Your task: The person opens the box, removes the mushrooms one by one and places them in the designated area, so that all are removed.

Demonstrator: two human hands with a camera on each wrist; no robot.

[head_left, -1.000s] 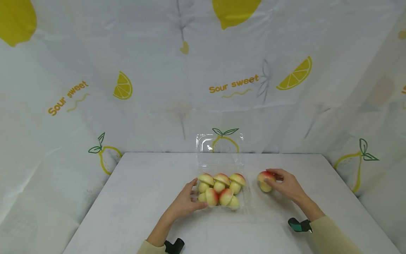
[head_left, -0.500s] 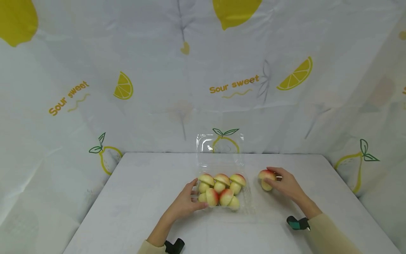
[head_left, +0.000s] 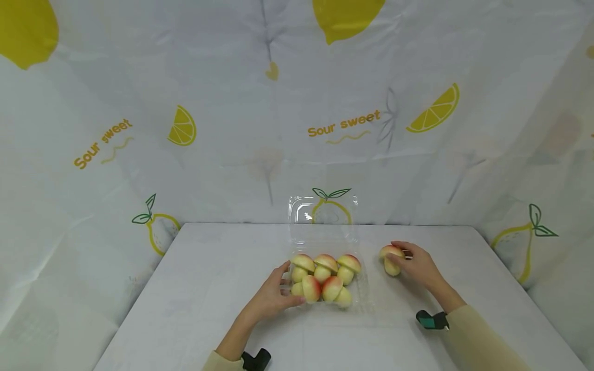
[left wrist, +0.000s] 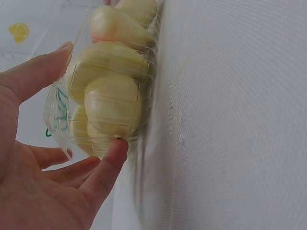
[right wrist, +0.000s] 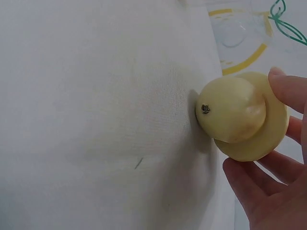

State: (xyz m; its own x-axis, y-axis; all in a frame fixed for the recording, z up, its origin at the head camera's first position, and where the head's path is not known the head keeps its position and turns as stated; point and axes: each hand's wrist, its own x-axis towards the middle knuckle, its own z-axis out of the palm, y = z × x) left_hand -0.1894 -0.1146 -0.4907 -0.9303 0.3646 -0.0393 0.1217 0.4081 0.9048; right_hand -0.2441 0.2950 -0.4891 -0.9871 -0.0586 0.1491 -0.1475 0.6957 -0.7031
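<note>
A clear plastic clamshell box (head_left: 366,304) lies in the middle of the table with its lid (head_left: 301,206) raised at the back. Several mushroom-shaped pieces with red-and-yellow caps and pale stems sit inside; one piece (head_left: 343,298) is at the front right. My left hand (head_left: 274,296) holds the box's left front corner, thumb at the front rim and fingers along the left side (left wrist: 103,167). To the right of the box, my right hand (head_left: 419,265) grips another mushroom (head_left: 387,251) by its cap. Its stem points down close over the table, and a small dark spot shows on the stem's end.
The white table (head_left: 223,257) backs onto a pale curtain (head_left: 232,129) printed with lemons and lettering. Dark wrist devices sit beside both sleeves, with the right device (head_left: 431,320) hanging above the table.
My right hand has shifted slightly away from me with the mushroom, which sits a little farther back and right. My left hand has stayed at the box corner.
</note>
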